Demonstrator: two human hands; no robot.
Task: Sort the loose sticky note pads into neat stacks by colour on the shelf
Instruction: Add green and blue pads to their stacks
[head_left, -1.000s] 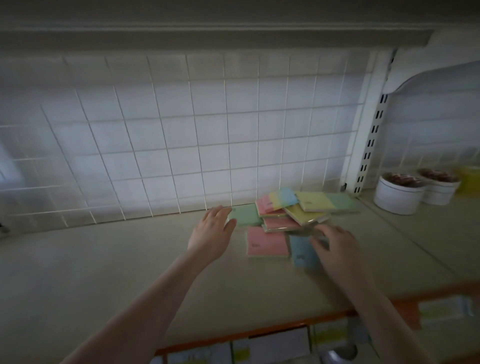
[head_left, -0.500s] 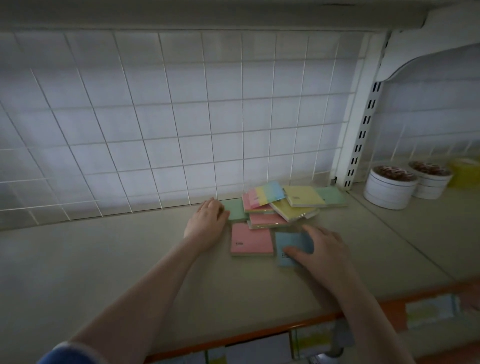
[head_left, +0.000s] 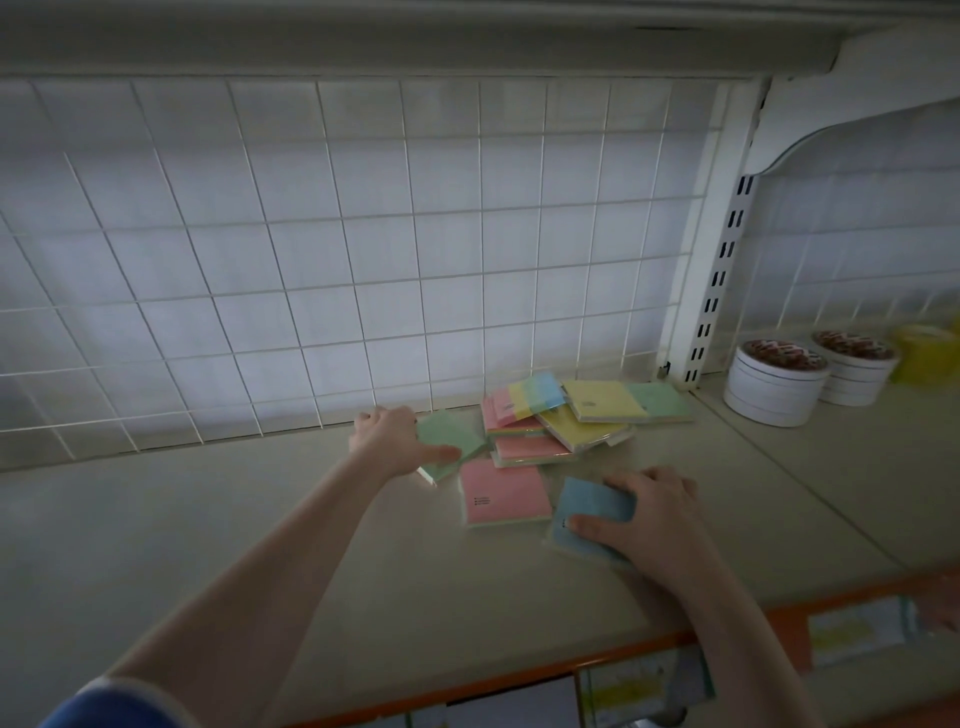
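Observation:
A loose heap of sticky note pads lies on the beige shelf (head_left: 208, 519) near the wire grid back. My left hand (head_left: 389, 434) grips a green pad (head_left: 449, 436) at the heap's left edge, thumb on top. My right hand (head_left: 654, 519) holds a blue pad (head_left: 584, 512) tilted just above the shelf, in front of the heap. A pink pad (head_left: 501, 493) lies flat between my hands. Behind it sit another pink pad (head_left: 530, 449), a multicolour pad (head_left: 530, 397), two yellow pads (head_left: 602, 400) and a green pad (head_left: 662, 400).
Two white round tubs (head_left: 774, 389) and a yellow box (head_left: 924, 353) stand on the adjoining shelf at the right, past a white slotted upright (head_left: 719, 270). An orange price rail (head_left: 571, 670) runs along the shelf's front edge. An upper shelf hangs overhead.
My left hand has closed on the green pad and drawn it slightly left and forward. My right hand has pulled the blue pad away from the heap towards the front.

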